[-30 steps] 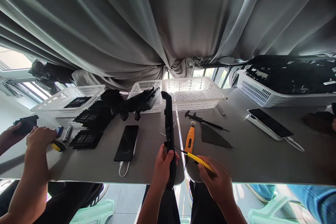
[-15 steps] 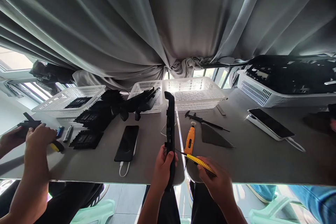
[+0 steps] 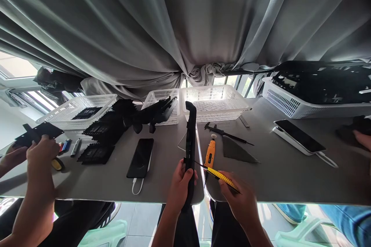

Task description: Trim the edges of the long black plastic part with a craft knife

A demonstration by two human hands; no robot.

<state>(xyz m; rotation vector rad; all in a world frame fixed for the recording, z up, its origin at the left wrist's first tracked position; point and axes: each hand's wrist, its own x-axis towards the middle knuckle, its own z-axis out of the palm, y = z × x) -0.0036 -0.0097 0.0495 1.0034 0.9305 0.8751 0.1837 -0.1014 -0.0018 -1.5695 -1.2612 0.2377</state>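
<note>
A long black plastic part (image 3: 190,135), bent at its top end, stands nearly upright over the front of the table with my left hand (image 3: 182,181) wrapped round its lower half. My right hand (image 3: 239,193) grips a yellow utility knife (image 3: 223,178). Its dark, thin tip points left and reaches close to the part's right edge; whether it touches I cannot tell. Just behind the knife lies an orange rotary tool (image 3: 210,154). Farther back on the right are a black caliper (image 3: 228,133) and a dark triangular sheet (image 3: 239,150).
White baskets (image 3: 214,116) line the back; the right one (image 3: 285,105) is heaped with black parts. Phones (image 3: 140,158) (image 3: 300,135) lie to either side. Black parts (image 3: 101,135) are piled on the left. A co-worker's hands (image 3: 43,152) hold a black plate; another person's hand (image 3: 363,139) shows at right.
The black part in my left hand has shifted slightly right and turned a little; the knife has moved slightly right with it. The left co-worker's black plate now lies flatter in view.
</note>
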